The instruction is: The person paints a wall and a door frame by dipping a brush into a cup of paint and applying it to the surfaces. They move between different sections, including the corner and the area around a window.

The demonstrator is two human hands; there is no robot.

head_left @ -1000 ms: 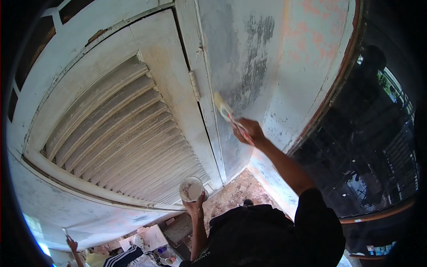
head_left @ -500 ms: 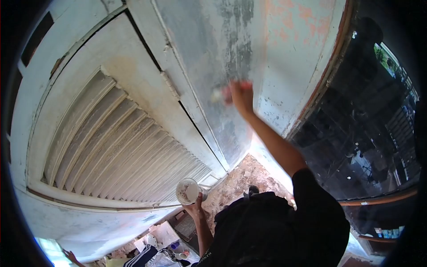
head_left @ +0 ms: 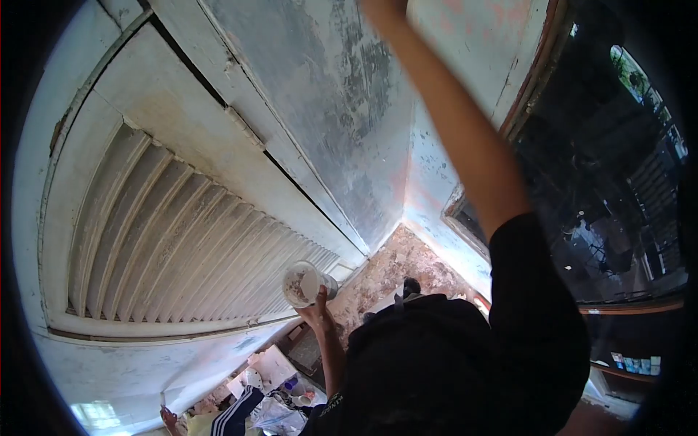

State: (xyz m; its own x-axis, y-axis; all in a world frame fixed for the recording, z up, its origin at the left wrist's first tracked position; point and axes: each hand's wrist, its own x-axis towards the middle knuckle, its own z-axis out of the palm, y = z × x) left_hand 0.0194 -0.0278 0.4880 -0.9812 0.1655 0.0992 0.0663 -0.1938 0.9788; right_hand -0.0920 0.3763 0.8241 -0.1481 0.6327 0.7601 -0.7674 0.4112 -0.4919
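Observation:
My left hand (head_left: 317, 309) is wrapped round the side of a pale round container (head_left: 297, 299), whose open top faces up and shows whitish material inside. It is in front of the lower end of the louvred shutter (head_left: 182, 240). My right arm stretches up across the grey, patchy wall (head_left: 327, 94). At the top edge of the view, my right hand (head_left: 385, 9) is only partly in frame, close to that wall. Its fingers are cut off, so whatever it holds is hidden.
A co-worker's hand (head_left: 169, 417) is near the lower wall at bottom left, beside striped clothing (head_left: 236, 413). Plastic sheeting and assorted items (head_left: 280, 416) lie nearby. Debris covers the floor (head_left: 396, 265). Dark glass (head_left: 582, 203) in a brown frame is on the right.
My right hand has moved up to the top edge, and the reddish thing in it has left view. The view has shifted slightly; the co-worker's hand now appears farther right.

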